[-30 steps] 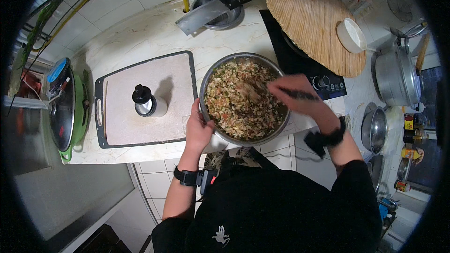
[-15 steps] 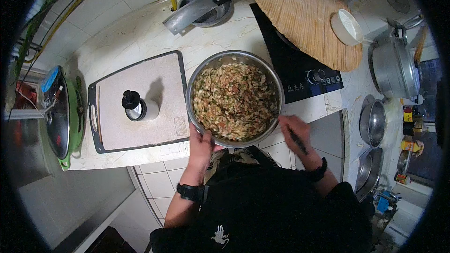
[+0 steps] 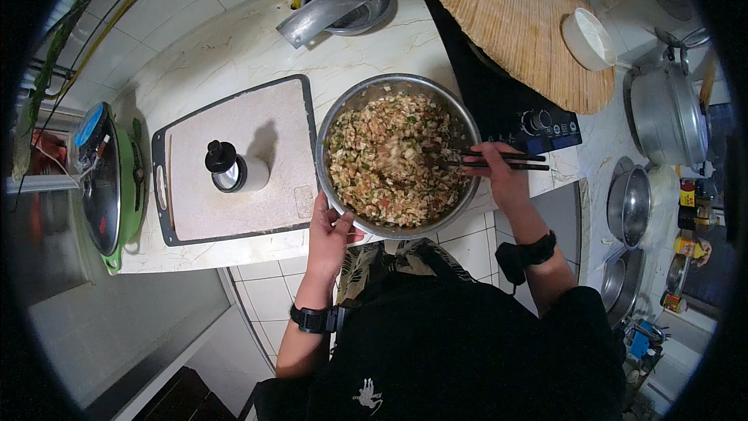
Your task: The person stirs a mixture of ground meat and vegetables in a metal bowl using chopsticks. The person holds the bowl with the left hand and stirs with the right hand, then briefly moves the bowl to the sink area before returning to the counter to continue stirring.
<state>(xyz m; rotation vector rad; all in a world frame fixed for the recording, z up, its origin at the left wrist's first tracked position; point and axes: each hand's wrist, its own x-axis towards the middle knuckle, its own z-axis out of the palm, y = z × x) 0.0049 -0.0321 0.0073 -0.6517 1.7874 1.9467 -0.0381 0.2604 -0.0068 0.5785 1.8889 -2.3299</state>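
A big steel bowl (image 3: 348,104) full of chopped, mixed filling stands at the counter's front edge. My left hand (image 3: 328,233) grips its near rim. My right hand (image 3: 499,175) holds a pair of dark chopsticks (image 3: 487,160) level, their tips stuck into the filling on the bowl's right side.
A cutting board (image 3: 234,218) with a small black-capped bottle (image 3: 234,172) lies left of the bowl. Behind are a cleaver (image 3: 323,12) on a metal dish, an induction cooker (image 3: 514,105), a round bamboo mat (image 3: 518,19) and a white cup (image 3: 586,37). Pots (image 3: 668,117) stand at right, a green lidded pot (image 3: 105,179) at left.
My right hand has come back up from the bowl's near right rim and now pushes the chopsticks into the filling from the right. The left hand stays on the rim.
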